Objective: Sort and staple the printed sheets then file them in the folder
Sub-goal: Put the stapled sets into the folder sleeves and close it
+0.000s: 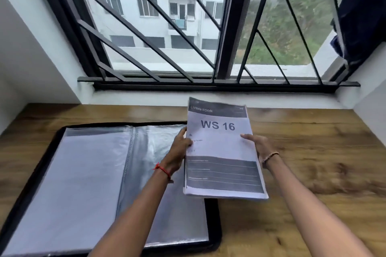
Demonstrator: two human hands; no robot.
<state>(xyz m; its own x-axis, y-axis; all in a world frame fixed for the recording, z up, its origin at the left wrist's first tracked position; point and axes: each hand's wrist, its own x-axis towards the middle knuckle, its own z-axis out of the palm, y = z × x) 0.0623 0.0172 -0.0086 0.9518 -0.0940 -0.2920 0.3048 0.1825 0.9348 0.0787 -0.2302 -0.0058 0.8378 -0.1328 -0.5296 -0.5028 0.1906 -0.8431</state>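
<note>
Held a thick stack of printed sheets (221,146) between both hands, over the far middle of the wooden surface (313,152). Gripped its left edge with the left hand (180,146), thumb laid on the top sheet and fingers tucked underneath. Gripped its right edge likewise with the right hand (260,148), thumb flat on the paper. Held it face up, one short end toward the body and the other toward the window (167,27). Could read "LIVING ROOM" in a dark band across the head of the top sheet and "WS 16" in large letters below. Made out a dark block with ruled lines lower down, the smaller print too blurred to read. Had the stack's near left corner over the right-hand page of the folder (83,173), the rest over bare wood. Could not tell whether touching the folder or raised clear of it. Saw the folder lying open and flat to the left, black-edged, with clear plastic sleeves (167,215) on both sides of a central spine. Wore a red thread (161,170) on the left wrist and a bead bracelet (270,155) on the right. Looked out through dark window bars on a pale building (156,6) and greenery (292,16). Noted a dark blue cloth (359,16) hanging at the window's right end.
</note>
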